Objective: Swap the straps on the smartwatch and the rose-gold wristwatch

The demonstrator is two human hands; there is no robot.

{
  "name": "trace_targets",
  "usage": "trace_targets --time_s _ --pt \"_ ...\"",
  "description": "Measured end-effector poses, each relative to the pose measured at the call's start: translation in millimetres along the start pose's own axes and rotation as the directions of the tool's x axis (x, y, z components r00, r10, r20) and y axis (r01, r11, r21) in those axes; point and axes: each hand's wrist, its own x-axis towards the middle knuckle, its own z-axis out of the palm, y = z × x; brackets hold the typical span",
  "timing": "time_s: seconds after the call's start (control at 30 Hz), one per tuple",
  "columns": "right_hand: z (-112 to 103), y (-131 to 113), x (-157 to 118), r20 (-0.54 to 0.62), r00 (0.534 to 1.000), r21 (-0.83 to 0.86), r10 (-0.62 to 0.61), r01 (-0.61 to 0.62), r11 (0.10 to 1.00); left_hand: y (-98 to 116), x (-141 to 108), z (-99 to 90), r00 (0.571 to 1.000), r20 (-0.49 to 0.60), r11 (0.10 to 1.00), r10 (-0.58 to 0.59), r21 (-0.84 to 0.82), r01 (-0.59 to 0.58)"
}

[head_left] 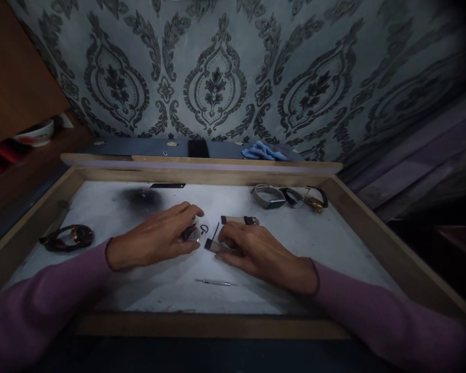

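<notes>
My left hand curves around a round watch case, with thumb below and fingers above it. Just right of the case lies a small dark ring-like loop. My right hand is closed over a beige watch strap piece with a dark end, partly hidden under the fingers. A thin dark stick stands out beside those fingertips; whether it is gripped I cannot tell. Behind the right hand lies another beige strap piece with a buckle. A slim metal tool lies in front of both hands.
A wooden-rimmed tray surrounds the white work surface. A brown watch lies left, a grey watch and other watches back right. A flat black strip lies at the back. Beyond the rim are a blue cloth and a black object.
</notes>
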Motion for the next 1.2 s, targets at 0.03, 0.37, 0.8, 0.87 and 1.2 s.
trace_targets --time_s 0.03,0.37,0.8,0.87,1.2 --pt "0 -1 0 0.014 1.0 -0.013 0.01 -0.01 1.0 1 0 1.9 0.999 -0.029 0.998 -0.038 0.041 0.04" --pt "5 4 -1 0.004 1.0 0.016 0.016 -0.016 1.0 -9 3 7.2 0.992 -0.008 0.991 -0.127 0.041 0.127" --pt "5 6 0 -0.012 0.999 0.092 0.042 -0.041 0.995 -7 3 2.3 0.988 0.067 0.991 -0.136 -0.012 0.137" --pt "5 5 1 -0.005 0.999 0.086 0.049 -0.048 0.995 -9 4 0.9 0.988 0.087 0.988 -0.128 -0.08 0.135" --pt "4 4 1 0.009 0.998 0.108 0.06 -0.06 0.992 -11 7 -4.0 0.97 0.213 0.893 -0.119 -0.403 0.198"
